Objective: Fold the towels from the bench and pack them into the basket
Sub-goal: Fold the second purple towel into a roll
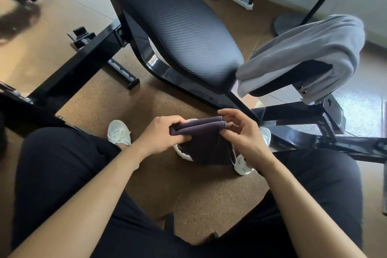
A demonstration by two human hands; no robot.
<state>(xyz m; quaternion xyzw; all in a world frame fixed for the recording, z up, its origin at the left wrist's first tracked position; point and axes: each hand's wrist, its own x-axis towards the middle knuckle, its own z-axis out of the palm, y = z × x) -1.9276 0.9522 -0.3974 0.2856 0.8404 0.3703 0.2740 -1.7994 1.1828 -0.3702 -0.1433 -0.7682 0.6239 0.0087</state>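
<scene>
A small dark purple towel (206, 144) hangs folded between my hands, above the floor and in front of my knees. My left hand (162, 134) grips its left end with fingers closed around the fold. My right hand (243, 132) pinches its right end between thumb and fingers. A grey towel (310, 48) lies draped over the seat pad at the right end of the black bench (178, 27). Under the purple towel a white rim (184, 154) shows; I cannot tell whether it is the basket.
The bench's black steel frame (314, 136) runs across the floor just beyond my hands. My white shoes (119, 132) stand on the cork floor. A power strip (243, 1), coiled cables and a round stand base (289, 23) lie at the far wall.
</scene>
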